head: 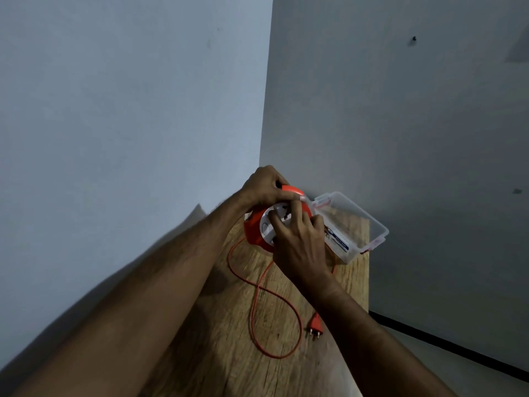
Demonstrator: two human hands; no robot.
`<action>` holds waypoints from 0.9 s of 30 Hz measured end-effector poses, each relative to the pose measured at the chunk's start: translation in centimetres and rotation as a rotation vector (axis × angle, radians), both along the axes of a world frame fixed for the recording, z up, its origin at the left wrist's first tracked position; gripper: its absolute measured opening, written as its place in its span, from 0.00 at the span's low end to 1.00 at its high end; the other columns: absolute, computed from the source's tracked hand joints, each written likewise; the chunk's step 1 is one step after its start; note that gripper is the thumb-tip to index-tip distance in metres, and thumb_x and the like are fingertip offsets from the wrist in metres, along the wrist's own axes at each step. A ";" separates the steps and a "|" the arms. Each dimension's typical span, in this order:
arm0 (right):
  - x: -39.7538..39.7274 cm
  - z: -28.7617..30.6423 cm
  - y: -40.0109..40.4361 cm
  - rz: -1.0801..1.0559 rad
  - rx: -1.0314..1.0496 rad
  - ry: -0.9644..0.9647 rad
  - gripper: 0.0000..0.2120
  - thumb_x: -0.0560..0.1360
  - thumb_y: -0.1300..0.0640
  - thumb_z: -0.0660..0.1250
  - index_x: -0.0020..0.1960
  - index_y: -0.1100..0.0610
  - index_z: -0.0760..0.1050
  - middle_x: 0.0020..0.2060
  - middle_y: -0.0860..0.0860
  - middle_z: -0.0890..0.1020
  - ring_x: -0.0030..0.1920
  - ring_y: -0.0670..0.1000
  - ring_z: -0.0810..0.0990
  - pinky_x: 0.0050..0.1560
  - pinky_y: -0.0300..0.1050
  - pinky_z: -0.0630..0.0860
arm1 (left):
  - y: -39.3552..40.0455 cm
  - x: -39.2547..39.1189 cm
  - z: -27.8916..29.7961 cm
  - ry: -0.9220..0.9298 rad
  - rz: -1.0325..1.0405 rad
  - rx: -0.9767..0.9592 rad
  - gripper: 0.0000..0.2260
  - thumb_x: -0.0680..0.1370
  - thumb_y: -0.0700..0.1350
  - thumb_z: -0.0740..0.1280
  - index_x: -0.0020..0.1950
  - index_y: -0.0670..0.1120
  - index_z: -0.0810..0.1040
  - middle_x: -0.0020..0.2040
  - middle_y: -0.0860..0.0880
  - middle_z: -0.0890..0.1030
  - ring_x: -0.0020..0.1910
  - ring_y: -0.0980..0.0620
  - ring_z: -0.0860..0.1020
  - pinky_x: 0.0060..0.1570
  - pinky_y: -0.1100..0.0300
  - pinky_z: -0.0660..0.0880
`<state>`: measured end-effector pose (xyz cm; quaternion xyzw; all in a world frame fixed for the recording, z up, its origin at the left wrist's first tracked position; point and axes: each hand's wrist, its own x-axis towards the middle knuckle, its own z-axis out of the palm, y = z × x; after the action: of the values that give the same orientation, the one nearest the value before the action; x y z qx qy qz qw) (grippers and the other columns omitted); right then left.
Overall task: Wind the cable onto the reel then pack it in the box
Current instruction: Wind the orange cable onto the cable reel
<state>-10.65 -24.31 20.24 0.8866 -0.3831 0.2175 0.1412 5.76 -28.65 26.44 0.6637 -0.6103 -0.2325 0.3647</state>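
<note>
An orange cable reel with a white socket face stands tilted on the wooden table. My left hand grips its upper rim from the far side. My right hand lies over the white face, fingers curled onto it. A thin orange cable runs from the reel in loose loops across the table and ends in an orange two-pin plug near the right edge. The clear plastic box lies open just right of the reel.
The table sits in a room corner, with grey walls close on the left and behind. Its right edge drops to the floor, where a black strip runs along the wall. A label or packet lies inside the box.
</note>
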 end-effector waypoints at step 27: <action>4.2 0.8 -0.8 -0.495 1.530 -1.856 0.35 0.63 0.52 0.84 0.64 0.58 0.72 0.57 0.58 0.82 0.51 0.61 0.85 0.45 0.61 0.85 | 0.1 -1.0 -0.5 -0.105 0.049 -0.073 0.17 0.67 0.62 0.79 0.29 0.55 0.78 0.28 0.60 0.77 0.30 0.58 0.77 0.35 0.62 0.71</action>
<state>-6.48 -25.14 21.02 0.1536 -0.5254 0.4526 -0.7039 4.75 -28.59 25.91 0.6759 -0.6203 -0.1661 0.3618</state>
